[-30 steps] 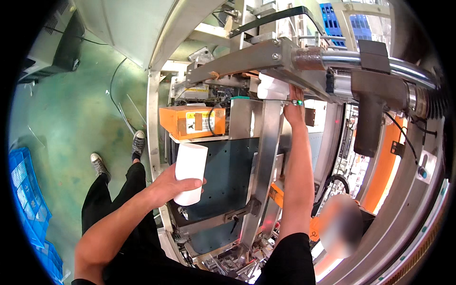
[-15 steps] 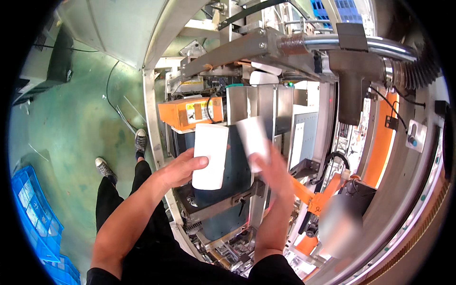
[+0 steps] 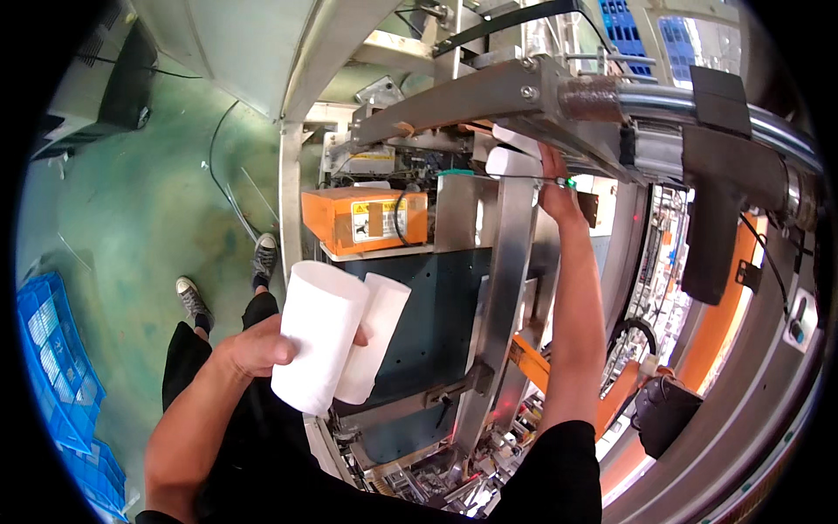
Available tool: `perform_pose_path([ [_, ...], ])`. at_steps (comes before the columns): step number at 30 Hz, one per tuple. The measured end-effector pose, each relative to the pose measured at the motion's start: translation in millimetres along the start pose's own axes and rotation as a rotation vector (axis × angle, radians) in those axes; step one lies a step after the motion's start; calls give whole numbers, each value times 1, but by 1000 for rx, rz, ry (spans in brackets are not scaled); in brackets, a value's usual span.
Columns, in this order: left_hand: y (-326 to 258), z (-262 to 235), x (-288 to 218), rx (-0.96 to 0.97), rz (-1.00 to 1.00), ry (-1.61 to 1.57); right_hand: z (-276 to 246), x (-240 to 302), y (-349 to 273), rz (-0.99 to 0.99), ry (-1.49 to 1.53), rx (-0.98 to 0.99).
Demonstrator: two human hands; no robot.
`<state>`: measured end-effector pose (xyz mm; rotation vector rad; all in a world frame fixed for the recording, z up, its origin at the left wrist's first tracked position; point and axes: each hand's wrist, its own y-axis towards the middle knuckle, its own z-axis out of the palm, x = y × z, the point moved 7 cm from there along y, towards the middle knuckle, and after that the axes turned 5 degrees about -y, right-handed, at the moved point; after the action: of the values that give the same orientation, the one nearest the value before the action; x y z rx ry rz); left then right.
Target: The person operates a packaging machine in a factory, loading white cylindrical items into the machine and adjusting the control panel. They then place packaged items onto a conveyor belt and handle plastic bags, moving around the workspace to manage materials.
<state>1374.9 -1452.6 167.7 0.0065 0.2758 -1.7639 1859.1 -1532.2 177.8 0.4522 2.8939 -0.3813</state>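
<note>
The left hand (image 3: pixel 257 347) is clamped on two smooth white cylindrical rolls, its thumb pressed along the side of the nearer roll (image 3: pixel 319 336) and a fingertip showing between the two. The farther roll (image 3: pixel 377 336) leans just beside it, to the right, and both tilt above a dark perforated flat panel (image 3: pixel 428 323) of the machine. The right hand (image 3: pixel 559 188) reaches under a grey metal beam (image 3: pixel 454 109), its fingers at the right end of another white cylindrical roll (image 3: pixel 515 163) lying in the machine; they are partly hidden, so whether they grip it cannot be told. A small green light (image 3: pixel 571 182) glows just beside that wrist. An orange metal box with a label (image 3: pixel 375 218) sits beyond the held rolls, and blue plastic crates (image 3: pixel 61 349) stand on the green floor (image 3: pixel 131 227) at far left.
</note>
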Motion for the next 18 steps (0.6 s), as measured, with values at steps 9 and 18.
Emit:
perform_pose_path([
  [9,-8,-29,15,-181,6,-8,28,-14,38,-18,-339,11],
  [18,-10,-48,21,-202,-5,-40,18,-7,30,-62,-262,-18],
])
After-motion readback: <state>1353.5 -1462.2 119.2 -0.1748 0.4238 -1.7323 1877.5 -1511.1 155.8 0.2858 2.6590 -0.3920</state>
